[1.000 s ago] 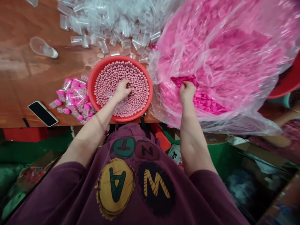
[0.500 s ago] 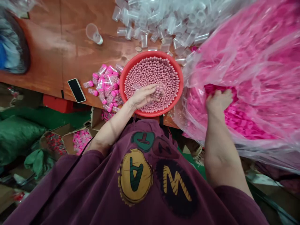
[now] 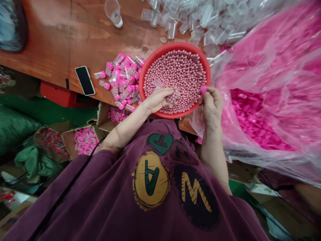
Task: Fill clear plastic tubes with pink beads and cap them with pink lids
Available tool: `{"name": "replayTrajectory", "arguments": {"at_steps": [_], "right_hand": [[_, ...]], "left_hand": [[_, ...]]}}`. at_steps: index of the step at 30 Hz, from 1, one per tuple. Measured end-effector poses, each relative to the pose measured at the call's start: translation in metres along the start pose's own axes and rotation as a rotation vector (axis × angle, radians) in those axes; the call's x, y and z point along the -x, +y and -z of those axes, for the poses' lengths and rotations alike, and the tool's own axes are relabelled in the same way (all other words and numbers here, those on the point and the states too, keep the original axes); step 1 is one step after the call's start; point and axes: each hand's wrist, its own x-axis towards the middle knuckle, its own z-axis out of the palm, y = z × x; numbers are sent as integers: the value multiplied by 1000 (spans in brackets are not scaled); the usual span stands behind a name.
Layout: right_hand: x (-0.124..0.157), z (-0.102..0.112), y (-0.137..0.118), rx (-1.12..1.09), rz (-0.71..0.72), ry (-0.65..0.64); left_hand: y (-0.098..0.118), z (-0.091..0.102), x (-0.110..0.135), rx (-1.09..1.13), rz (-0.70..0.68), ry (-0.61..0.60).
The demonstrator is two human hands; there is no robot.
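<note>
1. Step in hand, my read: about to cap a filled tube; cap & tube both held, near each other but not touching
2. L hand [image 3: 159,100]: palm up over the bowl [image 3: 175,46], fingers partly curled round a clear tube [image 3: 173,96] w/ pink beads showing in it; fingers hide part of it, so can't tell exactly how full it is
3. R hand [image 3: 213,103]: thumb & finger pinched on one pink cap [image 3: 203,89], other fingers folded in, at bowl's R rim
4. Loose beads [image 3: 173,65] fill much of the bowl; a 2nd clear tube [image 3: 157,83] shows above them, just beyond L wrist, contents unclear
5. Supply: open bag [image 3: 273,80] of loose caps [image 3: 255,124] to the R; heap of empty tubes [image 3: 173,30] past the bowl, upper R; capped tubes [image 3: 124,80] piled L of bowl, phone [image 3: 85,80] beyond on the table [image 3: 87,36]
6. Next move prob calls for: tube mouth turned up twd R hand, cap lined up square, thumb press til seated
7. Risk, I'd guess: tilt tube too far pre-cap & beads spill, tho mostly back in bowl
</note>
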Motion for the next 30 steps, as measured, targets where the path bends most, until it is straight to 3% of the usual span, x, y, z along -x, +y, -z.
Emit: {"name": "replayTrajectory", "arguments": {"at_steps": [4,10,16,20,26,30], "right_hand": [[2,-36,-51,8,80,-52],[-1,-42,-86,277,319,-156],[10,-45,-96,193,264,-202],[14,-52,-95,34,149,-122],[11,-52,-104,23,267,-65],[13,-51,-106,-52,220,-62]], "left_hand": [[1,12,6,-11,-5,-20],[-4,24,11,-68,-76,-17],[0,28,21,37,-62,-77],[2,28,24,36,-66,-80],[-8,26,22,23,-155,-55],[-14,21,23,83,-135,-28]]}}
